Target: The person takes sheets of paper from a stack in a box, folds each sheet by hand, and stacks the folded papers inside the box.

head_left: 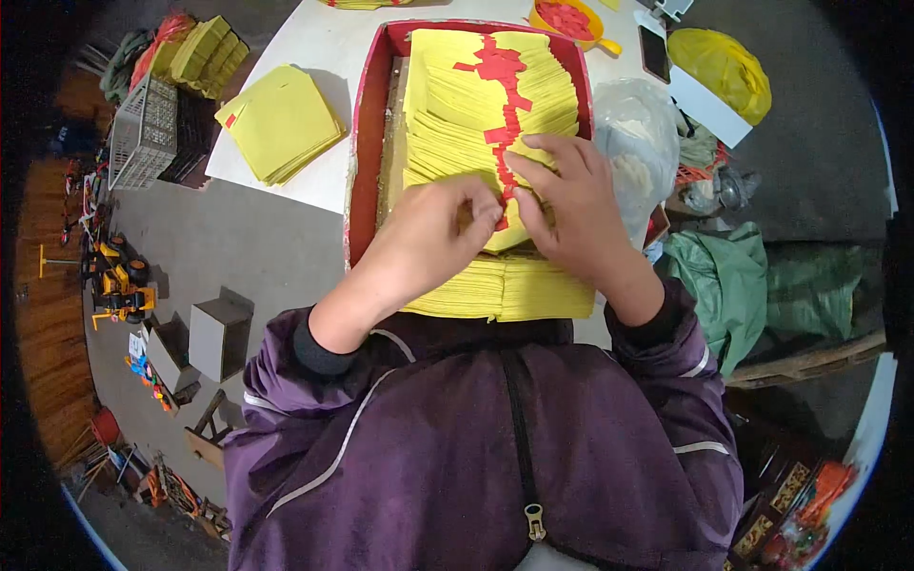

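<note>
Overlapping rows of thin yellow paper sheets (447,147) lay in a red-rimmed rectangular tray (366,124) on the white table (305,48), with small red paper slips (500,65) along their middle. The left hand (428,224) curled its thumb and forefinger together at the lowest slips; whether they pinched one could not be told. The right hand (581,205) rested just beside it, fingers spread over the sheets. A loose yellow paper stack (281,124) sat left of the tray, and a yellow plastic bowl (600,27) stood beyond its far right corner.
</note>
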`<state>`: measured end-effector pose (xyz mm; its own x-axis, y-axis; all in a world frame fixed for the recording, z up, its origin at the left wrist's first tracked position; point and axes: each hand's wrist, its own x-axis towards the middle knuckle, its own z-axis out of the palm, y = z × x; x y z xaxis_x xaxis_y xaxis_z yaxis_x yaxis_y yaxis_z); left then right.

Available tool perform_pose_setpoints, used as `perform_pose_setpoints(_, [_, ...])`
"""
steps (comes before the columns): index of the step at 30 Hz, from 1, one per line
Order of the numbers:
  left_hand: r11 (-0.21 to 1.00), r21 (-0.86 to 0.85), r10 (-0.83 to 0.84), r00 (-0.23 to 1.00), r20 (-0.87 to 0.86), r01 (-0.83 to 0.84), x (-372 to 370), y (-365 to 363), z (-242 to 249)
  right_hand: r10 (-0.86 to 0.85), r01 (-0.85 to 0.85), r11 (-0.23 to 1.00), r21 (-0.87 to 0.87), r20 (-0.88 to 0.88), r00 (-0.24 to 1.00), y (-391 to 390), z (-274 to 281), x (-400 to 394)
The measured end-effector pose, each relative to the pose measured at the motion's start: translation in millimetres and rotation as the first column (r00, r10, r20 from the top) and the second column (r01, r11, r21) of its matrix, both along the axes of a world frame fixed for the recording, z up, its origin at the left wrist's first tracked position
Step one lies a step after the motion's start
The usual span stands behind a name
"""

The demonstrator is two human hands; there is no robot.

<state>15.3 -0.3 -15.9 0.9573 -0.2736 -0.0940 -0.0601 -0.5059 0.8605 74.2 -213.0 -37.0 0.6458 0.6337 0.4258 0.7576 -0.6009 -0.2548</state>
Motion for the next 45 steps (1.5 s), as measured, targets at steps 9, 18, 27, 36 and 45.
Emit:
perform_pose_setpoints(9, [0.677,-0.670,-0.220,0.785,-0.580,-0.306,24.7,24.5,-14.4,0.092,-0.062,0.974,0.216,-0.134,0.987,6.0,8.7,-20.4])
perform_pose_setpoints(18, [0.982,0.134,0.103,0.974,0.200,-0.132,-14.3,17.0,0.1,0.053,0.190,0.920,0.342,-0.590,0.805,-5.6,23.9,-21.5])
perform_pose_setpoints(27, [0.985,0.167,-0.034,0.995,-0.090,0.049,-1.7,2.5,-1.7,0.056,0.291,0.914,0.282,-0.799,0.599,-9.0,41.4,-28.6])
perform_pose_setpoints(36, [1.000,-0.004,-0.027,1.000,0.000,0.027,-6.3,-4.6,-20.6,0.019,0.310,0.941,0.136,-0.936,0.353,-15.2,42.4,-24.7])
perform_pose_setpoints(45, [0.998,-0.049,-0.030,0.999,-0.044,0.028,-8.7,-2.6,-9.3,0.023,0.218,0.971,0.097,-0.948,0.319,-9.4,39.2,-26.4])
